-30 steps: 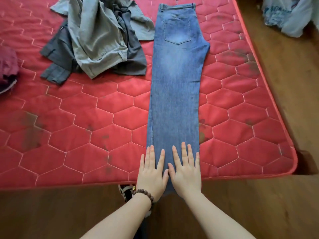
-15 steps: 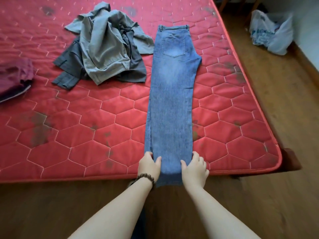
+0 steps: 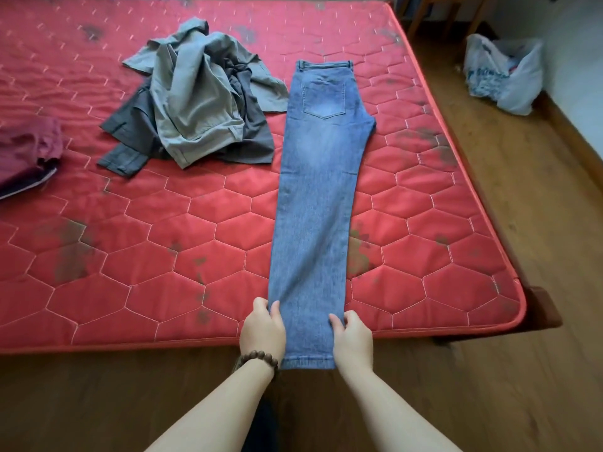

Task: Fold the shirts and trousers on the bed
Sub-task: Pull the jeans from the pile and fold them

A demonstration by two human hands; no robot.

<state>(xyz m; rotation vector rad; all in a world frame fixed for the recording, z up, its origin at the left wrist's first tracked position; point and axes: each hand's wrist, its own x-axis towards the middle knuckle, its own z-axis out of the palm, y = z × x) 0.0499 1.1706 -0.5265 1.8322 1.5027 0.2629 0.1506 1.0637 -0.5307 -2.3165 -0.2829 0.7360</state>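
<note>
Blue denim jeans (image 3: 321,190) lie flat and long on the red quilted mattress of the bed (image 3: 130,256), folded in half so one leg sits on top of the other. The waistband is at the far end, with a back pocket facing up, and the leg ends hang a little over the near edge of the bed. The person's left hand (image 3: 262,329) is closed on the left side of the legs near the bottom, and the right hand (image 3: 352,336) is closed on the right side, just across from it. A brown bead bracelet (image 3: 257,358) is on the left wrist. Farther back on the bed, left of the jeans, sits a messy pile of grey clothes (image 3: 195,106). A dark red cloth (image 3: 27,151) lies at the far left edge. A white plastic bag (image 3: 502,76) sits on the wooden floor (image 3: 538,223), right of the bed.
</note>
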